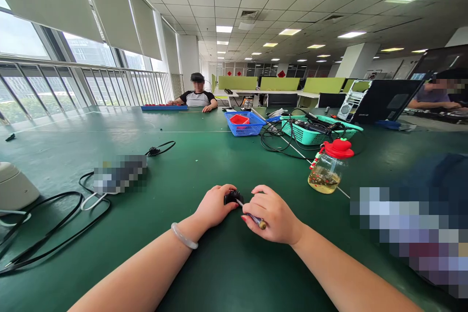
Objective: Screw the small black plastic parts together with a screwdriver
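My left hand (217, 204), with a pale bangle at the wrist, is closed on a small black part (232, 197) low over the green table (204, 156). Thumb and fingers grip it from the left; its exact kind is too small to make out. In my right hand (270, 212) is a screwdriver (259, 221), its handle end pointing back toward me. The thin shaft runs up to the left, and its tip meets or lies close to the black part. Fingers hide much of the handle.
A drink bottle (327, 168) with a red lid stands to the right. Beyond it are a teal basket (303, 134) of cables and a blue basket (243, 129). Black cords (73, 239) lie at left, beside a white device (14, 187). A person (197, 95) sits at the far side.
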`<control>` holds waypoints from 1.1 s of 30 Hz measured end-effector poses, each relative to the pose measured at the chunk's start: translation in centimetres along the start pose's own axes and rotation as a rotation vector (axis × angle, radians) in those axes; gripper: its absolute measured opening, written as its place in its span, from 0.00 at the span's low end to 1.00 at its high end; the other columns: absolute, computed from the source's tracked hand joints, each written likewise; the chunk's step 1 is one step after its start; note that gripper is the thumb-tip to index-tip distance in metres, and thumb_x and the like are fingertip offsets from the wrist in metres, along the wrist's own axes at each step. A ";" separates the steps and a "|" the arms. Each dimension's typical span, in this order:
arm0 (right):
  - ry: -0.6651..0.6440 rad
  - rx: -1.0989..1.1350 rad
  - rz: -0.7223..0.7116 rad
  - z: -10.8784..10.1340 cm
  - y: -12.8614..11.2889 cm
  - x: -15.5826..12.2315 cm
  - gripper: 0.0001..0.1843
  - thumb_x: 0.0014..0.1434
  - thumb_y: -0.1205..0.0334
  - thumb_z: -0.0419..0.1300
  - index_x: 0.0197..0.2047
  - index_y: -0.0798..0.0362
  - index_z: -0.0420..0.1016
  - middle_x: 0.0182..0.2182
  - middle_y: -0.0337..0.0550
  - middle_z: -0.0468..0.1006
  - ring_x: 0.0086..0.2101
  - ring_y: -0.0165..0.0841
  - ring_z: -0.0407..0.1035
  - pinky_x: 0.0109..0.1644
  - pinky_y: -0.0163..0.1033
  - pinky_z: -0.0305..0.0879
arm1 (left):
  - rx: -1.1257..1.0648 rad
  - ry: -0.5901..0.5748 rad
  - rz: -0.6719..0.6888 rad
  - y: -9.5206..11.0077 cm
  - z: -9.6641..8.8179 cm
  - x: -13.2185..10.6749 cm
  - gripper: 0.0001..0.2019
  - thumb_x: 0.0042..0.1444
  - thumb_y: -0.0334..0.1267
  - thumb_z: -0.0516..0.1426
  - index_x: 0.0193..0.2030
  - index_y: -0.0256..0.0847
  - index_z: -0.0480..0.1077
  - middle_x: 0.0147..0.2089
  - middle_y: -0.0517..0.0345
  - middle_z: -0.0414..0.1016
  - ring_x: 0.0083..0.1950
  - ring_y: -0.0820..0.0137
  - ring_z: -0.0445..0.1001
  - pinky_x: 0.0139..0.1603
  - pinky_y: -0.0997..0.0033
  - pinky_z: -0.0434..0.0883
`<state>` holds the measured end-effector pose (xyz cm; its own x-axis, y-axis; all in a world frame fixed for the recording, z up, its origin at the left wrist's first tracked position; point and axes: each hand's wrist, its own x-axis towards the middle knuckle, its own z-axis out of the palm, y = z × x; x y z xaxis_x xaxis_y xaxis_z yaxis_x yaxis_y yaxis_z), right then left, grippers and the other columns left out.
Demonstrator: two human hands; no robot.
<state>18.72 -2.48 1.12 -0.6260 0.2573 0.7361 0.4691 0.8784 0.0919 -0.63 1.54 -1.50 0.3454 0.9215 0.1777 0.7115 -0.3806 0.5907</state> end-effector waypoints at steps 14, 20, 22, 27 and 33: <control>0.066 -0.028 0.055 0.1 0.4 -0.2 0.05 0.61 0.68 0.54 0.35 0.50 0.68 0.23 0.35 0.71 0.25 0.29 0.63 0.46 0.43 0.64 | 0.014 0.004 0.000 0.0 0.1 0.0 0.20 0.51 0.38 0.60 0.52 0.44 0.71 0.47 0.54 0.78 0.52 0.62 0.73 0.54 0.63 0.70; 0.045 -0.051 0.115 0.4 0.7 -0.4 0.06 0.62 0.66 0.54 0.34 0.50 0.69 0.24 0.36 0.73 0.26 0.30 0.64 0.46 0.43 0.63 | 0.040 -0.003 0.024 -0.3 0.2 0.0 0.20 0.52 0.39 0.60 0.53 0.44 0.70 0.49 0.54 0.78 0.53 0.61 0.72 0.55 0.61 0.69; 0.044 -0.025 0.168 0.6 0.9 -0.5 0.06 0.62 0.66 0.54 0.33 0.50 0.69 0.25 0.37 0.74 0.27 0.30 0.65 0.45 0.42 0.63 | 0.039 -0.008 0.034 -0.2 0.1 0.0 0.20 0.53 0.39 0.60 0.54 0.45 0.70 0.49 0.54 0.78 0.53 0.61 0.72 0.56 0.61 0.69; 0.081 0.071 0.310 1.0 1.6 -0.9 0.07 0.62 0.66 0.54 0.32 0.49 0.69 0.27 0.36 0.78 0.28 0.31 0.66 0.44 0.42 0.65 | 0.043 -0.036 0.077 -0.1 0.0 -0.1 0.21 0.54 0.37 0.58 0.57 0.46 0.69 0.53 0.55 0.77 0.56 0.61 0.70 0.60 0.61 0.66; 0.175 0.112 0.471 1.0 1.8 -1.1 0.09 0.62 0.64 0.55 0.29 0.49 0.70 0.25 0.38 0.77 0.31 0.34 0.69 0.40 0.40 0.67 | 0.058 -0.031 0.064 0.0 0.1 -0.1 0.24 0.54 0.37 0.59 0.59 0.46 0.66 0.53 0.54 0.77 0.57 0.60 0.69 0.61 0.59 0.65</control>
<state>19.67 -0.77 -0.17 -0.2447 0.5722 0.7828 0.5995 0.7238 -0.3417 -0.66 1.48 -1.58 0.4097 0.8926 0.1882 0.7213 -0.4433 0.5322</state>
